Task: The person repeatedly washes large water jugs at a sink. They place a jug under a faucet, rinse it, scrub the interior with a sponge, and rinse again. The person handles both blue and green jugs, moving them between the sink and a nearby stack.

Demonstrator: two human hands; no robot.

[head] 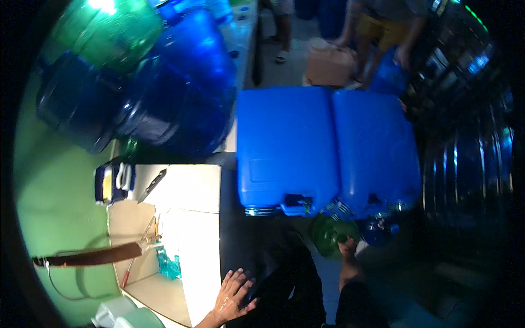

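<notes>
My left hand (233, 296) looks wet and is spread, holding nothing, beside the right edge of a brightly lit white counter (201, 246). Lower right of centre, my right hand (348, 246) grips a round, translucent green container (328, 235), seemingly by its neck; shade hides much of it. Just above stand two blue plastic jerrycans (287, 139), (377, 147) side by side, each with a built-in handle. A dark blue round bottle (376, 231) sits right of the green container.
Large water bottles, green (108, 35) and blue (180, 90), crowd the upper left. A kitchen knife (152, 185) lies on the counter near a dark blue box (115, 182). Teal plastic (169, 263) lies below. Another person (383, 24) holds a pinkish container (330, 65) and a blue one (387, 74).
</notes>
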